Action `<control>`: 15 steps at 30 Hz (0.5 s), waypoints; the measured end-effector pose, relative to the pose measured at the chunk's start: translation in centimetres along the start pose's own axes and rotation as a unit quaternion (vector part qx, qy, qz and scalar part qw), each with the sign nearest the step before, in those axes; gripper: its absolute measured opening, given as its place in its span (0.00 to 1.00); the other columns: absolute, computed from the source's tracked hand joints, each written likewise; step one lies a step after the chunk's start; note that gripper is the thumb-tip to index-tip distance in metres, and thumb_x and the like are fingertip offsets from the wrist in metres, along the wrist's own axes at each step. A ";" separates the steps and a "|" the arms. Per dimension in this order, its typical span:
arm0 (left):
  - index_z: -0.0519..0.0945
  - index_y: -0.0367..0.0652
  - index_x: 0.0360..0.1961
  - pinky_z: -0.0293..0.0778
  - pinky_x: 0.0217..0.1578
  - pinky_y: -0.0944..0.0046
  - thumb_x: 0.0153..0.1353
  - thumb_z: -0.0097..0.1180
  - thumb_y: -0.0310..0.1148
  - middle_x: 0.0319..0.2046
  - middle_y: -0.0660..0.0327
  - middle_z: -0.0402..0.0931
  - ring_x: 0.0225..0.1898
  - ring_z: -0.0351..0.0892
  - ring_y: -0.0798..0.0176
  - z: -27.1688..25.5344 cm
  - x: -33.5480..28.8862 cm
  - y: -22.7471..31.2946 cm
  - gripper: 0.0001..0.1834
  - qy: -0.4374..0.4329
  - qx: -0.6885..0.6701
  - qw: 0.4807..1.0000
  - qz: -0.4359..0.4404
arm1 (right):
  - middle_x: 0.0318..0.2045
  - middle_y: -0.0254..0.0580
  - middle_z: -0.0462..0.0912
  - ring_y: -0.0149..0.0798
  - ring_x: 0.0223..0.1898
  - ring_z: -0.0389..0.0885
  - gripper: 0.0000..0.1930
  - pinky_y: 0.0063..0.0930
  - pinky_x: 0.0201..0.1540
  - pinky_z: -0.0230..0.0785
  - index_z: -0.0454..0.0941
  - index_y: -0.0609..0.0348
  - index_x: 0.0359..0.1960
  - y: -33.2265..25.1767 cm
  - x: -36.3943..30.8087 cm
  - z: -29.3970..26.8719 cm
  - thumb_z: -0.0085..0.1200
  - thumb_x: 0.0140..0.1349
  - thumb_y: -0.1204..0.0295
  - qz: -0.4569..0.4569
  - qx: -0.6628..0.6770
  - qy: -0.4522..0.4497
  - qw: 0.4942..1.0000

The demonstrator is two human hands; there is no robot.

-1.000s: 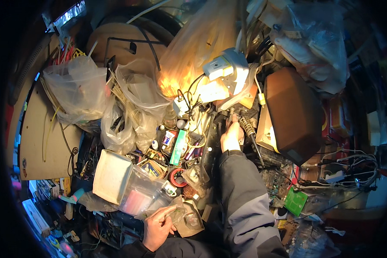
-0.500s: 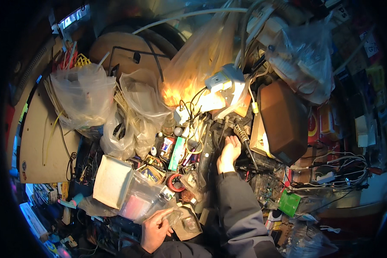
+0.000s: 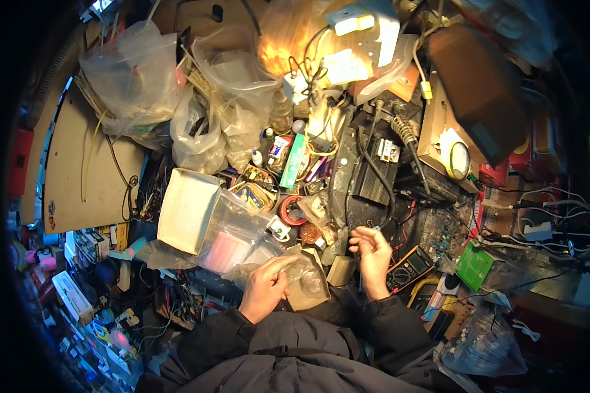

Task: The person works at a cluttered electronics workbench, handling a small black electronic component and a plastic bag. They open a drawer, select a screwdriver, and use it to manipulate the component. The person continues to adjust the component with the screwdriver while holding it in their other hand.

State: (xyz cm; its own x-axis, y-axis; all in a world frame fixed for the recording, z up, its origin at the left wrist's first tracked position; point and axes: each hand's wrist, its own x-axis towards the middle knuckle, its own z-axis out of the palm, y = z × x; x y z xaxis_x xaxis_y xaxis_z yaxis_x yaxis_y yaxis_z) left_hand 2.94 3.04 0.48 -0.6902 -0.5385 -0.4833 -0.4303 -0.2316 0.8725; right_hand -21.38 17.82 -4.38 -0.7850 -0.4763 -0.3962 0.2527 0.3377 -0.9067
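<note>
My left hand is over the left edge of a small open cardboard box with clear plastic in it. Its index finger is stretched out, the others are half bent, and I see nothing held. Farther right, my right hand hovers with loosely bent, parted fingers and nothing visible between them. It is nearest to a black multimeter and a small tan block. Beyond it lies a black finned metal box with a cable across it. A soldering iron with a coiled spring guard stands beside that.
A pale open box and a clear bag with pink contents are on the left. A red ring-shaped spool lies mid-table. Full plastic bags crowd the back. A green circuit board and tangled white cables fill the right.
My right hand has drawn back toward me from beside the soldering iron, uncovering the finned metal box. My left hand remains by the small cardboard box. The view has tilted downward.
</note>
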 end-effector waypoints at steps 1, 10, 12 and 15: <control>0.85 0.36 0.68 0.87 0.36 0.65 0.76 0.53 0.16 0.59 0.52 0.87 0.32 0.91 0.65 0.2 -0.1 -0.3 0.23 -0.001 0.018 1.000 0.011 | 0.54 0.52 0.91 0.36 0.48 0.91 0.15 0.31 0.52 0.87 0.84 0.72 0.60 0.4 -0.5 0.0 0.48 0.78 0.88 -0.002 0.008 -0.006 1.000; 0.86 0.37 0.67 0.86 0.55 0.54 0.75 0.63 0.24 0.60 0.46 0.88 0.53 0.93 0.46 1.4 -0.2 3.6 0.20 -0.075 0.200 0.966 0.145 | 0.51 0.49 0.94 0.38 0.50 0.93 0.17 0.33 0.56 0.84 0.85 0.67 0.64 -1.7 5.8 -2.3 0.46 0.84 0.81 -0.084 -0.032 0.079 0.993; 0.87 0.37 0.65 0.86 0.56 0.54 0.76 0.65 0.26 0.58 0.47 0.89 0.54 0.93 0.45 2.0 1.7 6.1 0.19 -0.038 0.200 0.953 0.225 | 0.52 0.53 0.93 0.40 0.49 0.94 0.16 0.34 0.54 0.84 0.85 0.67 0.64 -2.6 8.9 -2.8 0.48 0.84 0.80 -0.114 -0.065 0.107 0.986; 0.89 0.35 0.61 0.87 0.52 0.58 0.78 0.62 0.26 0.48 0.48 0.92 0.48 0.94 0.50 5.1 7.8 8.6 0.15 -0.029 0.129 0.968 0.214 | 0.51 0.59 0.91 0.53 0.48 0.94 0.16 0.44 0.54 0.85 0.84 0.68 0.63 -3.2 13.3 -2.9 0.53 0.79 0.83 -0.217 -0.189 0.131 0.948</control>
State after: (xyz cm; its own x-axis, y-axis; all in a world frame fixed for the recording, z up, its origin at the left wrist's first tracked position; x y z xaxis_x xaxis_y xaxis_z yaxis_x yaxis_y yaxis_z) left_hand -9.10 1.02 3.84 -0.8659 -0.4919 -0.0906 -0.2227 0.2171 0.9504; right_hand -34.28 12.79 -6.31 -0.8949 -0.4353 0.0980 -0.3093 0.4469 -0.8394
